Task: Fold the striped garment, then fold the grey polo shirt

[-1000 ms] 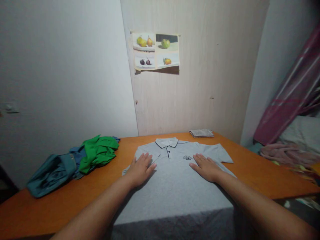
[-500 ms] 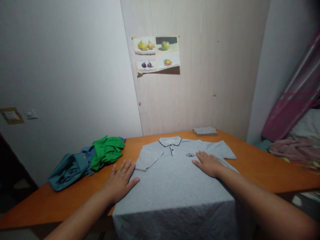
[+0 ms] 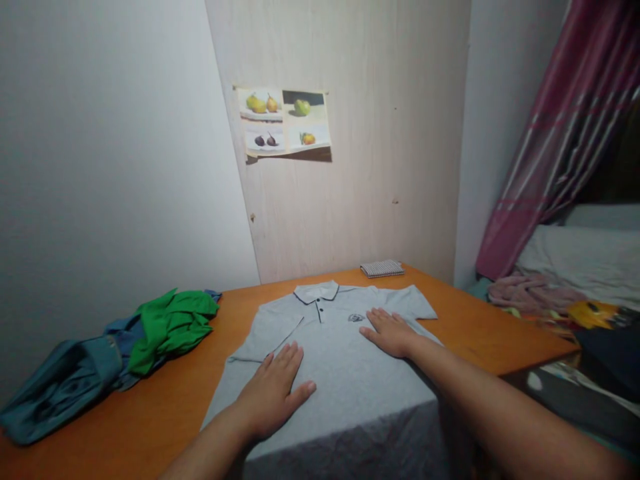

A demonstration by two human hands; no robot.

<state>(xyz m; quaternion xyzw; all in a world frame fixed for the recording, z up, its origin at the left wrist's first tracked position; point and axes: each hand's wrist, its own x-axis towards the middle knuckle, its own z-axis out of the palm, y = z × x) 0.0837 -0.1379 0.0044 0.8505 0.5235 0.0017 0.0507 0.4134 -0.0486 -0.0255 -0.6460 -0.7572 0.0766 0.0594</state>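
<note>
A light grey polo shirt (image 3: 340, 373) lies spread face up, its dark-edged collar toward the wall and its lower part hanging over the table's near edge. My left hand (image 3: 273, 393) rests flat on the shirt's left side, just below the sleeve hem, fingers spread. On the chest, beside the small dark emblem (image 3: 356, 318), my right hand (image 3: 390, 332) is laid flat with its fingers stretched out. Neither hand grips the cloth. The shirt's hem is out of sight below the edge.
On the orange table (image 3: 165, 407), a green garment (image 3: 175, 327) and blue-teal clothes (image 3: 65, 383) are heaped at left. A checked folded item (image 3: 383, 269) lies at the back. Fruit pictures (image 3: 285, 123) hang on the wall. A pink curtain (image 3: 530, 147) and bedding stand at right.
My left hand has moved right, from the shirt's side edge onto the cloth, and the left sleeve now lies differently. The right hand stays by the emblem. The view has turned right.
</note>
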